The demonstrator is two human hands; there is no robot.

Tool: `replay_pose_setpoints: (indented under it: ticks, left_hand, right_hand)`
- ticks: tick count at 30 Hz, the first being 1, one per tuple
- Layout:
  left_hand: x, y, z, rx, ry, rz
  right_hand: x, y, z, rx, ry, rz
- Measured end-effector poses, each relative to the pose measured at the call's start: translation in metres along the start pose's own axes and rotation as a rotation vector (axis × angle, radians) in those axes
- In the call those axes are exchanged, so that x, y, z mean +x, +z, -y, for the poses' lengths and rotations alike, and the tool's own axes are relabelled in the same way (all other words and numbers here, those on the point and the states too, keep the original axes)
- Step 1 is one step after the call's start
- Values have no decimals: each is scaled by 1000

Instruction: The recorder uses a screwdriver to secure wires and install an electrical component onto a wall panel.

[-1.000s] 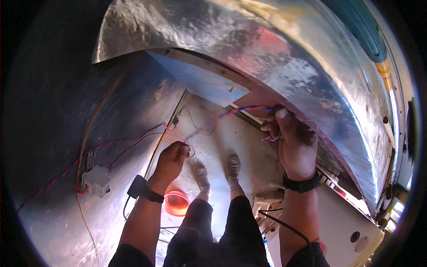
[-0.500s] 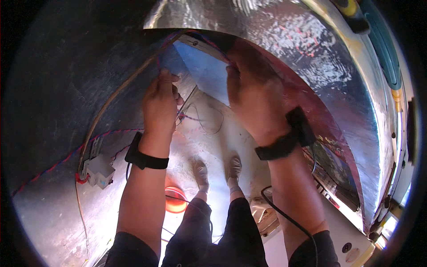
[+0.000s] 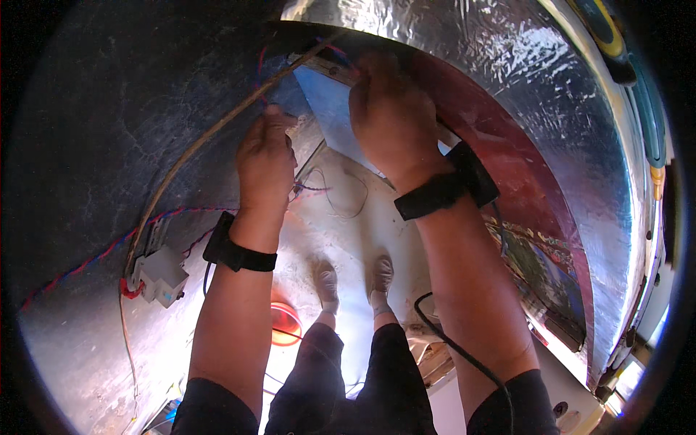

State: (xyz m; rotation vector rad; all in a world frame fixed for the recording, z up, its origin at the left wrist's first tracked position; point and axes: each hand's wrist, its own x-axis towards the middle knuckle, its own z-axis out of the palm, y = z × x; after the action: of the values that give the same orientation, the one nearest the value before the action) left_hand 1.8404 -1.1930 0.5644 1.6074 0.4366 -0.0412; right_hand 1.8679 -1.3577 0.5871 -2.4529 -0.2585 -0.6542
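Note:
My left hand (image 3: 265, 163) is raised by the dark wall, thumb and fingers pinched on a red-and-blue twisted wire (image 3: 261, 64) that runs up from the fingertips. A loose stretch of similar twisted wire hangs below this hand. My right hand (image 3: 391, 116) is higher and to the right, in shadow under the curved shiny edge. Its fingers are curled, and a stretch of the twisted wire leads into them; the fingertips are partly hidden. A brown cable (image 3: 210, 134) passes in front of the wire near the top.
On the wall at left is a grey switch box (image 3: 163, 275), with twisted wire (image 3: 94, 257) running along to it. A shiny foil-like surface (image 3: 507, 51) curves overhead. Below are an orange bucket (image 3: 286, 324) and my feet. A black cable (image 3: 457, 344) hangs across my right forearm.
My right hand has moved left and up, closer to the top of the wall. My left hand has shifted slightly, still pinching the wire. The view has tilted a little.

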Motion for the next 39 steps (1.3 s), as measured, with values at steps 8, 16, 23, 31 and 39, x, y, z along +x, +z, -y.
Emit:
replay_pose_setpoints:
  ticks: [8, 16, 23, 31, 39]
  left_hand:
    - [30, 2, 19, 119, 42, 7]
    - [70, 7, 25, 341, 375, -11]
    - [62, 28, 13, 104, 124, -108]
    - [61, 42, 12, -62, 26, -151]
    - [55, 41, -3, 5, -16, -85]
  right_hand:
    - [-1, 1, 1, -116, -6, -16]
    - [4, 7, -6, -256, -59, 82]
    - [13, 8, 3, -322, 3, 42]
    - [17, 16, 19, -369, 140, 297]
    - [14, 15, 23, -330, 93, 232]
